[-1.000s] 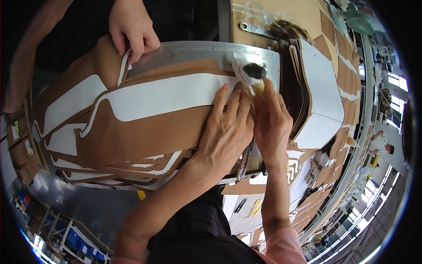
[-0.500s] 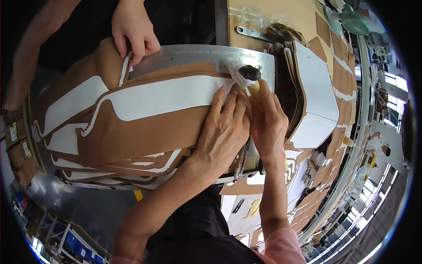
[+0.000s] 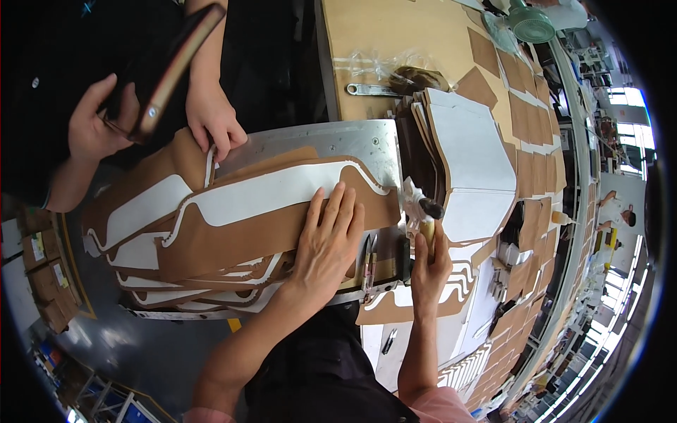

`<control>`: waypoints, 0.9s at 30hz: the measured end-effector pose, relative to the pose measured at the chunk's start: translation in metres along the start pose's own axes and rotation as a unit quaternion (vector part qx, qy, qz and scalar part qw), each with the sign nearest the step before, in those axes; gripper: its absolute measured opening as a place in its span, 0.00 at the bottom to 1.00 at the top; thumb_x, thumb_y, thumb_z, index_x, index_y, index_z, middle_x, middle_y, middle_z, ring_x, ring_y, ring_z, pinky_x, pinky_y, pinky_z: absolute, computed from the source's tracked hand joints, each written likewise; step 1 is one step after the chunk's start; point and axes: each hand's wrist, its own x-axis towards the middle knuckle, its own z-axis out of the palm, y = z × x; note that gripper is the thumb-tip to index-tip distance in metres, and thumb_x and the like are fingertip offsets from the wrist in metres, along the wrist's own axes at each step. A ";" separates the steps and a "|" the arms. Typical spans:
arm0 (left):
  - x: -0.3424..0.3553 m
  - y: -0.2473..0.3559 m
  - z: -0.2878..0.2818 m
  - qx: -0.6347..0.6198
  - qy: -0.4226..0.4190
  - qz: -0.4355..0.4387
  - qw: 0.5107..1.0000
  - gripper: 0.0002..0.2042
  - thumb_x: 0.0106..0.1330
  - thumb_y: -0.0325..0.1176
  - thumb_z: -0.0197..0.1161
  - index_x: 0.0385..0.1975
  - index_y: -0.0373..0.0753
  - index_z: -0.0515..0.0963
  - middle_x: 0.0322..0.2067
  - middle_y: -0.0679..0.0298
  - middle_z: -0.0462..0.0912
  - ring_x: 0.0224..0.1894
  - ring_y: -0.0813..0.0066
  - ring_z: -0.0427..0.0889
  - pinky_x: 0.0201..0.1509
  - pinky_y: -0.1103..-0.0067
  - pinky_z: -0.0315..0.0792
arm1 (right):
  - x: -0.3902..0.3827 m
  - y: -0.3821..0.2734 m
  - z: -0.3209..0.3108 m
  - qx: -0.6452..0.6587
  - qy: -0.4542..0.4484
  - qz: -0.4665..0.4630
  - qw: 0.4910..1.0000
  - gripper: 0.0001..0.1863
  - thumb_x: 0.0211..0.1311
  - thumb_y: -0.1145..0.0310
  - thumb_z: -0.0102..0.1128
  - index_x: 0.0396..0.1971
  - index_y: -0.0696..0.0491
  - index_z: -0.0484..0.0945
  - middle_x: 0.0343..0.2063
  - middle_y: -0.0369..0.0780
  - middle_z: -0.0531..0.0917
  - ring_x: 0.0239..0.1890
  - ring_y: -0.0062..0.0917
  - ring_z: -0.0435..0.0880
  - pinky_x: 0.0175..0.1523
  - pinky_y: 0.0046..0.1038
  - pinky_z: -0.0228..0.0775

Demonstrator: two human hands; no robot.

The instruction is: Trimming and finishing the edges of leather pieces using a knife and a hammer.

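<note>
My left hand (image 3: 324, 247) lies with fingers stretched out on the top brown piece (image 3: 377, 208), which bears a curved white strip (image 3: 261, 194), on a pile of similar pieces over a metal plate (image 3: 352, 137). Just right of that piece, my right hand (image 3: 431, 261) grips the pale handle of a hammer-like tool (image 3: 429, 209) with a black end and white wrapping on its head. A co-worker's hand (image 3: 215, 123) touches the pile's far side; their other hand (image 3: 99, 130) holds a dark flat object (image 3: 166, 77) with a gold edge.
A stack of white-faced boards (image 3: 476, 166) stands right of the plate. On the tan bench behind lie a wrench (image 3: 374, 89) and clear plastic; a green fan (image 3: 529, 25) is beyond. Brown pieces (image 3: 529, 176) line the right side. Boxes (image 3: 49, 282) sit at left; another person (image 3: 613, 215) is far right.
My right hand has moved down with the tool, off the piece's end. The view has shifted. The co-worker's other hand now shows, holding the dark object.
</note>
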 end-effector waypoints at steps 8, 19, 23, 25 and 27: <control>-0.101 0.006 -0.065 -0.056 0.056 -0.149 0.986 0.18 0.59 0.23 0.65 0.51 0.34 0.78 0.58 0.54 0.75 0.65 0.55 0.70 0.69 0.55 0.59 | -0.014 0.016 -0.017 0.013 0.002 0.025 1.000 0.17 0.69 0.72 0.55 0.55 0.60 0.74 0.39 0.50 0.82 0.41 0.38 0.84 0.45 0.31 0.73; -0.091 -0.024 -0.085 0.001 0.066 -0.237 0.969 0.26 0.60 0.32 0.68 0.59 0.36 0.73 0.63 0.53 0.68 0.68 0.53 0.63 0.70 0.59 0.59 | 0.073 -0.006 0.008 0.032 -0.040 -0.138 0.989 0.23 0.61 0.79 0.54 0.59 0.54 0.71 0.41 0.49 0.78 0.42 0.44 0.80 0.46 0.36 0.73; -0.073 -0.026 -0.063 -0.008 0.068 -0.133 0.989 0.25 0.61 0.32 0.67 0.59 0.36 0.74 0.63 0.54 0.71 0.67 0.54 0.66 0.69 0.62 0.60 | 0.102 -0.015 0.041 -0.044 -0.062 -0.242 0.967 0.27 0.56 0.80 0.58 0.59 0.52 0.70 0.39 0.48 0.75 0.39 0.46 0.78 0.44 0.43 0.71; -0.069 -0.024 -0.054 -0.016 0.093 -0.123 0.988 0.22 0.61 0.33 0.66 0.56 0.35 0.76 0.59 0.54 0.74 0.65 0.55 0.69 0.67 0.62 0.62 | 0.108 -0.012 0.054 -0.090 -0.048 -0.282 0.954 0.26 0.56 0.80 0.58 0.57 0.51 0.70 0.40 0.47 0.75 0.43 0.45 0.77 0.45 0.43 0.72; -0.070 -0.026 -0.048 -0.004 0.118 -0.122 0.985 0.20 0.61 0.33 0.67 0.53 0.35 0.78 0.57 0.55 0.77 0.63 0.57 0.72 0.64 0.63 0.65 | 0.107 -0.014 0.062 -0.114 -0.040 -0.290 0.949 0.25 0.57 0.81 0.56 0.56 0.51 0.70 0.40 0.47 0.75 0.43 0.46 0.77 0.44 0.44 0.73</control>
